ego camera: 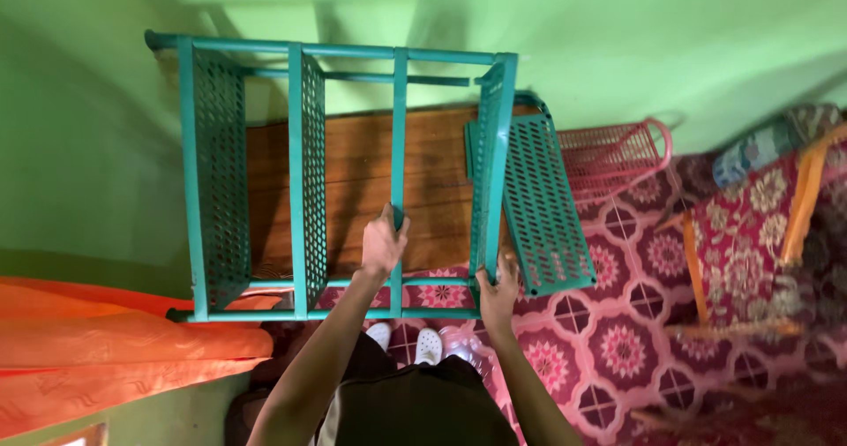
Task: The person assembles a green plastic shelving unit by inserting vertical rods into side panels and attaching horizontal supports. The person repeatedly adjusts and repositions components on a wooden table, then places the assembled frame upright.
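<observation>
- Head view, centre: teal metal rack [344,181] with perforated shelves stands against the green wall [618,31], filling the upper middle of the frame over a brown wood-pattern floor strip [432,164].
- Left hand [383,243], at mid-frame, has its fingers curled tight around the rack's middle upright bar.
- Right hand [498,294], just right of centre and lower, grips the bottom of the right-hand shelf edge; its fingers look wrapped around the frame, though their tips are hidden.
- Loose teal shelf panel [547,208] leans tilted against the rack's right side, seemingly not fitted, so the rack appears partly assembled: three shelves sit in place, one remains off.
- Right of that: pink wire basket [613,155] on the patterned red floor mat [618,340].
- Lower left: orange curtain [115,349].
- Bottom centre: white shoes [415,340] beneath the rack.
</observation>
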